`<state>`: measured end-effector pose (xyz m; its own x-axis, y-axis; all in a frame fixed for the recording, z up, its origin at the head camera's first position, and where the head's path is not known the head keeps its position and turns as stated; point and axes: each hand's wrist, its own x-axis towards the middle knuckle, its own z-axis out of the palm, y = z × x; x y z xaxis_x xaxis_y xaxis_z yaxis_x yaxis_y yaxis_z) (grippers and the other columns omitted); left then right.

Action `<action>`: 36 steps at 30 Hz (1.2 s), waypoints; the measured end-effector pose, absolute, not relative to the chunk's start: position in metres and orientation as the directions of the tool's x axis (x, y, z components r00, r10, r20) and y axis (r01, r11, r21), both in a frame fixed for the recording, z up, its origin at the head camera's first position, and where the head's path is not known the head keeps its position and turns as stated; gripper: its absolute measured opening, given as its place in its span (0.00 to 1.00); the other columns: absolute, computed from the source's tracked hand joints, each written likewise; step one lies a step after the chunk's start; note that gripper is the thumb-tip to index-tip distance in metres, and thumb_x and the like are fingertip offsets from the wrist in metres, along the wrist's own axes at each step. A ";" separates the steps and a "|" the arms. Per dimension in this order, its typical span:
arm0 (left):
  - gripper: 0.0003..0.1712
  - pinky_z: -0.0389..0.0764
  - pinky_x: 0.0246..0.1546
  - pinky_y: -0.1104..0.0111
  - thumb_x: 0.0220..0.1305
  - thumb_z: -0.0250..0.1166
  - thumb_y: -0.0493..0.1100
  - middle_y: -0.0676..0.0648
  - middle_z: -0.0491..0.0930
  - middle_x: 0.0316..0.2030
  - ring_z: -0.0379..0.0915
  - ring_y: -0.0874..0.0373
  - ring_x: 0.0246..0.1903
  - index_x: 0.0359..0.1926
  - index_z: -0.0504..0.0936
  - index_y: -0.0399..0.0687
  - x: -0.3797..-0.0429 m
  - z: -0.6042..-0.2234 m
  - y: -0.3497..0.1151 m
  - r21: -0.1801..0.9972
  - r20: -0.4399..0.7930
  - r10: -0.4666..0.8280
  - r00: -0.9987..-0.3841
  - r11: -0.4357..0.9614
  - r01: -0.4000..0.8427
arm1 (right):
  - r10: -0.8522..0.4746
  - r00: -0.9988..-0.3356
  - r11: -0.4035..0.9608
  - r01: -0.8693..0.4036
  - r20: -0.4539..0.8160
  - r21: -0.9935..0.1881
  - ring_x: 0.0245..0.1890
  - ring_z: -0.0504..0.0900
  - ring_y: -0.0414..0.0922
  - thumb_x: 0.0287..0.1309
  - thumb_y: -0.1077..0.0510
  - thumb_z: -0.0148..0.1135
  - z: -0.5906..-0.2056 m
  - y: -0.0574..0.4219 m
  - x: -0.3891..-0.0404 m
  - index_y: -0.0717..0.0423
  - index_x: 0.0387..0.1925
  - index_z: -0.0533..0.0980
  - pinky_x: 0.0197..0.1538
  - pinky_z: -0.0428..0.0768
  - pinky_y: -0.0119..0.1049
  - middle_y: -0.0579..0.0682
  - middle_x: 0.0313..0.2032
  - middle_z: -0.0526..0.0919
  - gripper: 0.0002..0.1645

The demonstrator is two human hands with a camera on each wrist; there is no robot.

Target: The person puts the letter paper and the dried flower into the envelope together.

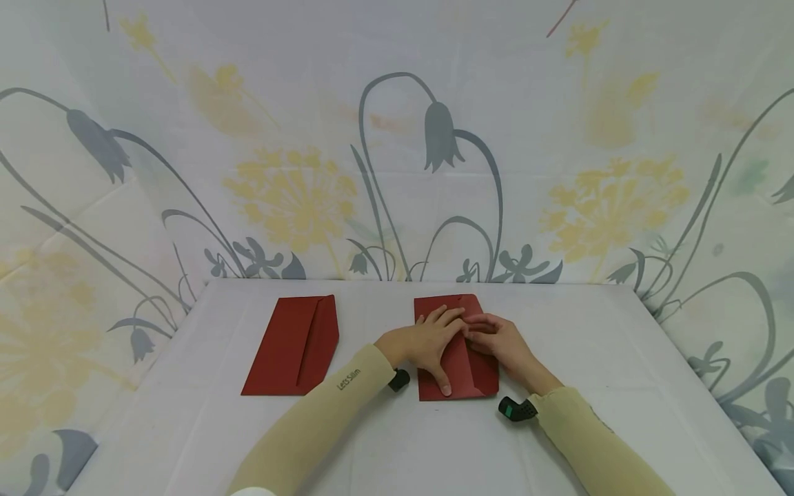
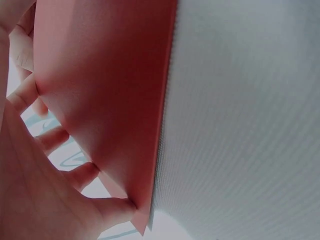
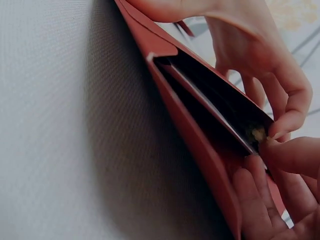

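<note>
A red envelope [image 1: 457,372] lies on the white table, its opening and unfolded flap [image 1: 486,379] towards the right. Spread over the panel, my left hand [image 1: 431,344] rests on it with the fingers apart; its thumb lies near the bottom edge. In the right wrist view the mouth gapes, and a thin sheet [image 3: 207,102] with a pale edge shows inside. My right hand [image 1: 502,344] reaches into the mouth and pinches the sheet's outer edge between thumb and fingertips. A left fingertip touches the panel's edge right beside that pinch. Most of the sheet is hidden inside.
A second red envelope [image 1: 279,351] lies to the left on the white table [image 1: 372,441], its flap also unfolded to the right. Behind the table hangs a flower-patterned cloth [image 1: 397,172]. Black wrist cameras [image 1: 516,409] sit near both sleeves.
</note>
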<state>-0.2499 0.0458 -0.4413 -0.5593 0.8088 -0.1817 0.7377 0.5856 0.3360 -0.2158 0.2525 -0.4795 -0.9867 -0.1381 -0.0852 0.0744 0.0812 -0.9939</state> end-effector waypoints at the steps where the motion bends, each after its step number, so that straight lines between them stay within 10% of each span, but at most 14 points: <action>1: 0.59 0.52 0.67 0.38 0.36 0.80 0.69 0.51 0.37 0.78 0.30 0.43 0.76 0.66 0.59 0.59 -0.250 -0.441 0.046 0.335 -0.183 0.809 -0.559 0.586 0.738 | -0.155 -0.984 0.098 0.069 -0.084 -0.993 0.50 0.83 0.41 0.67 0.64 0.61 -0.479 0.253 -0.216 0.69 0.64 0.68 0.52 0.81 0.36 0.58 0.54 0.81 0.26; 36: 0.54 0.49 0.70 0.41 0.39 0.79 0.69 0.54 0.42 0.78 0.30 0.46 0.77 0.67 0.65 0.67 -0.250 -0.443 0.051 0.285 -0.275 0.774 -0.570 0.632 0.720 | -0.207 -0.978 0.202 -0.024 -0.019 -0.979 0.58 0.79 0.53 0.65 0.66 0.62 -0.475 0.274 -0.198 0.66 0.63 0.71 0.52 0.78 0.29 0.63 0.60 0.77 0.26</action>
